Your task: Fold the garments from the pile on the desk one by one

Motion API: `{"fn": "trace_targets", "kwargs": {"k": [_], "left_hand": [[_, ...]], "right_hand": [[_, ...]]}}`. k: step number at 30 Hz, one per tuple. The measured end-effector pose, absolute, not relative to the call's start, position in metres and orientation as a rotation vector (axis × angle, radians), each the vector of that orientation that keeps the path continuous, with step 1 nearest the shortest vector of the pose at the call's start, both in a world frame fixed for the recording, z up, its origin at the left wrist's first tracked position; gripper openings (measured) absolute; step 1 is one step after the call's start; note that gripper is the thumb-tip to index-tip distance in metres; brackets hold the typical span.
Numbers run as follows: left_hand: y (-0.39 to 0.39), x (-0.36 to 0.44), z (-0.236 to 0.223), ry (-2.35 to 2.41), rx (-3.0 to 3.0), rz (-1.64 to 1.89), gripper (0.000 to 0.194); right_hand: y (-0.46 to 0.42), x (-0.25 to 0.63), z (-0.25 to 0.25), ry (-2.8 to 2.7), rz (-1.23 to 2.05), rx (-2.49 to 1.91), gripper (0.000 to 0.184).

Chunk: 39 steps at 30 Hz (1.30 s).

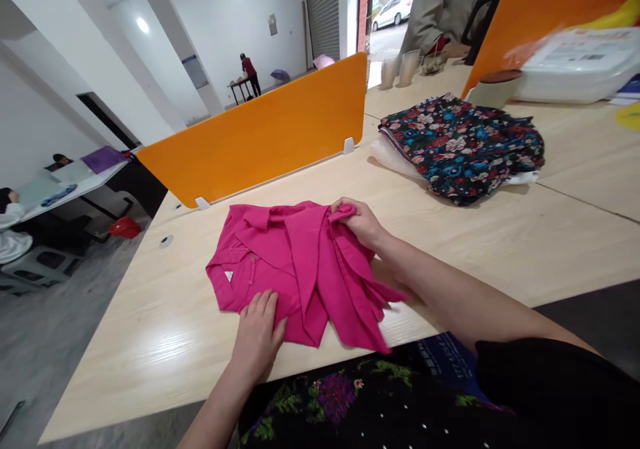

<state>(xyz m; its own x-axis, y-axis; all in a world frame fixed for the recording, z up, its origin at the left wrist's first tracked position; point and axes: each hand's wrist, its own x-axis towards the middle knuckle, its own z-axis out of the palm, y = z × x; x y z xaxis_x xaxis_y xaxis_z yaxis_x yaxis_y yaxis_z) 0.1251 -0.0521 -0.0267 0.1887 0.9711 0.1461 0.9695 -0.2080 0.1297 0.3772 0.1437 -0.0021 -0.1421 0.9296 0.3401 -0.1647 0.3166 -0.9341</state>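
A bright pink shirt (pixel 280 266) lies partly folded on the light wooden table (pixel 150 342), its collar with a small white label toward the left. My left hand (pixel 257 332) rests flat on the shirt's near part, fingers stretched out over the cloth below the collar. At the far right side of the shirt, my right hand (pixel 363 224) grips a rolled edge of the pink fabric between thumb and fingers. From that hand the cloth hangs in loose folds toward the table's near edge.
Folded dark floral fabric (pixel 465 142) lies at the right on white material. An orange divider (pixel 260 139) stands along the back. Behind are cups (pixel 399 70), a white plastic box (pixel 580 62) and a person in a grey jacket (pixel 440 9). Others are farther off.
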Motion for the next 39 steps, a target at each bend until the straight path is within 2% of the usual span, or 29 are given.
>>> {"fn": "trace_targets", "kwargs": {"k": [4, 7, 11, 14, 17, 20, 24, 28, 32, 34, 36, 38, 39], "left_hand": [[-0.042, 0.112, -0.018, 1.939, 2.459, -0.012, 0.038], [-0.022, 0.064, 0.007, 1.999, 2.463, -0.221, 0.027], [0.003, -0.029, 0.049, 2.588, 2.331, -0.375, 0.038], [0.01, -0.051, 0.063, 2.88, 2.191, -0.163, 0.039], [0.005, -0.009, 0.045, 2.598, 2.347, 0.288, 0.032], [-0.009, 0.065, 0.01, 2.189, 2.447, 0.509, 0.04], [-0.018, 0.134, -0.014, 1.779, 2.513, 0.546, 0.065], [0.007, 0.139, -0.01, 1.755, 2.414, 0.504, 0.079], [0.043, 0.114, -0.002, 1.631, 2.251, 0.432, 0.091], [0.05, 0.102, 0.001, 1.64, 2.183, 0.402, 0.079], [0.049, 0.089, 0.004, 1.65, 2.151, 0.462, 0.045], [0.039, 0.075, 0.006, 1.721, 2.094, 0.664, 0.017], [0.033, 0.067, 0.006, 1.821, 2.028, 0.814, 0.016]], "right_hand": [[0.143, 0.384, 0.007, -1.362, 1.081, -0.795, 0.013], [0.141, 0.401, 0.017, -1.352, 0.899, -0.79, 0.012], [0.134, 0.431, 0.022, -1.617, 0.796, -0.862, 0.006], [0.127, 0.445, 0.017, -2.137, 1.05, -0.892, 0.03], [0.122, 0.447, 0.011, -2.397, 1.228, -0.839, 0.053], [0.111, 0.431, 0.007, -2.36, 1.204, -0.875, 0.053], [0.074, 0.386, 0.003, -2.356, 1.348, -0.612, 0.035], [0.041, 0.351, 0.007, -2.525, 1.539, -0.084, 0.037], [0.04, 0.344, 0.009, -2.592, 1.598, -0.063, 0.041], [0.043, 0.346, 0.005, -2.62, 1.559, -0.082, 0.042], [0.045, 0.35, 0.0, -2.614, 1.499, -0.096, 0.044], [0.044, 0.355, -0.002, -2.577, 1.479, -0.14, 0.045], [0.043, 0.359, -0.001, -2.567, 1.49, -0.154, 0.043]]}}
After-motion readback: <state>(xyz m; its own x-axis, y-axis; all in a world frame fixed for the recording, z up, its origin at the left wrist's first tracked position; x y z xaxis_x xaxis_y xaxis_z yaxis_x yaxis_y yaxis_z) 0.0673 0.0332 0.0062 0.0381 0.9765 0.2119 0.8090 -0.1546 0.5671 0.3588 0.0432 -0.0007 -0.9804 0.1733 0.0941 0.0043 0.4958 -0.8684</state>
